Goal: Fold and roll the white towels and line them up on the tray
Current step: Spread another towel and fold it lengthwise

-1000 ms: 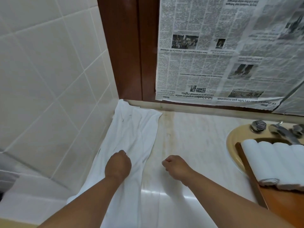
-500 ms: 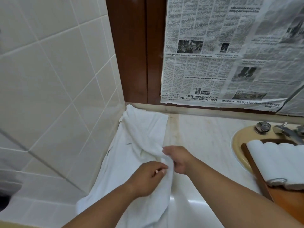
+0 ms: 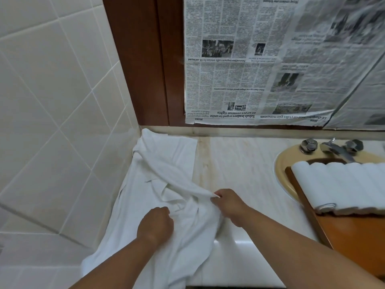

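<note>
A crumpled white towel (image 3: 164,167) lies along the left side of the marble counter, against the tiled wall. My right hand (image 3: 228,202) pinches a raised fold of it at its right edge. My left hand (image 3: 156,223) is curled into the cloth just below and left of that fold. At the right a wooden tray (image 3: 343,236) sits across the sink, with several rolled white towels (image 3: 341,186) lined up side by side on it.
The yellow sink (image 3: 284,167) with its metal tap (image 3: 337,148) lies behind the tray. Bare marble counter (image 3: 235,163) runs between the towel and the sink. Newspaper (image 3: 260,65) covers the surface above, next to a brown wooden frame (image 3: 143,59).
My hands went from resting apart to gripping the towel. The right hand has since pulled a fold up and to the right, bunching the cloth.
</note>
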